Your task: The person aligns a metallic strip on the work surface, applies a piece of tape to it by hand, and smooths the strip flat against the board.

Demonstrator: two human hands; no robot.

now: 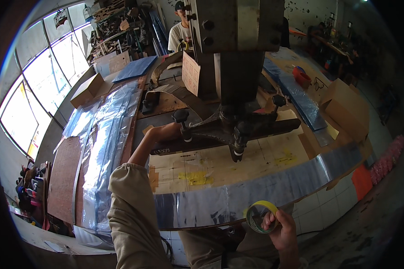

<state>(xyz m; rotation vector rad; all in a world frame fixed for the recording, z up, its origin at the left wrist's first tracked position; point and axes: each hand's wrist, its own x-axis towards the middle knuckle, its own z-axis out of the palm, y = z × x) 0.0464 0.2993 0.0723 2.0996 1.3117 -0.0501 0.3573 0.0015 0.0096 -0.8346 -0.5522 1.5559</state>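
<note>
Yellow tape on a roll [264, 204] hangs from my right hand [283, 229], whose fingers pass through its ring and close on the rim. It is held over the near edge of the work table. My left hand [167, 132] reaches forward to a dark metal bar [197, 149] below the press, beside a black star-shaped knob [181, 116]. The knob and bar hide its fingertips, so I cannot make out its grip. Under the bar lies a pale board [238, 168] with yellow tape patches [196, 178] on it.
The press column [240, 76] rises above the bar. Clear plastic sheeting [104, 166] covers the left side table; a blue strip [296, 94] and cardboard box [348, 107] lie on the right. Grey sheeting [256, 195] lines the near edge. Another person [179, 36] stands behind.
</note>
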